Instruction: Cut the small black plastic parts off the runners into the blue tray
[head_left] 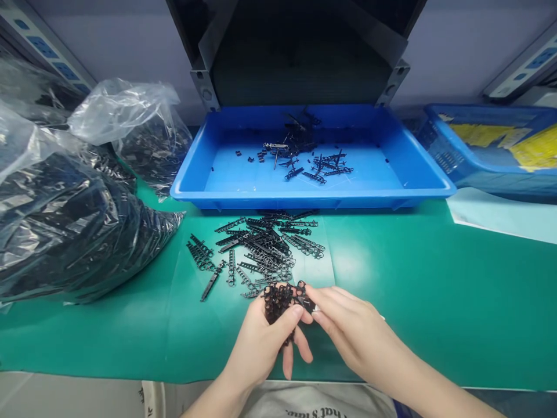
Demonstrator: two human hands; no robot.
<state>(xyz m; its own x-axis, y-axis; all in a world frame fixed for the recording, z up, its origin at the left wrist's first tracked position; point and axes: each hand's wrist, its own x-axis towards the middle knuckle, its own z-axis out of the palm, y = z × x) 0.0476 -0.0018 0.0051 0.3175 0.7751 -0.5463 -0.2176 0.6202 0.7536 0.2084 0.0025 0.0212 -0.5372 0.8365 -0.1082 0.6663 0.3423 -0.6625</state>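
Worn garment: a pale grey T-shirt (313,400) with dark printed lettering (317,413) — cropped at frame bottom — plus bare left hand (256,348) and right hand (348,328).

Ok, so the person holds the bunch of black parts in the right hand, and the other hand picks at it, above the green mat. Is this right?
Not quite: the bunch of black parts is in the left hand, not the right, as the head view shows. The right hand picks at it, above the green mat.

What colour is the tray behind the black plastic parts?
The tray is bright blue, shown best in the head view.
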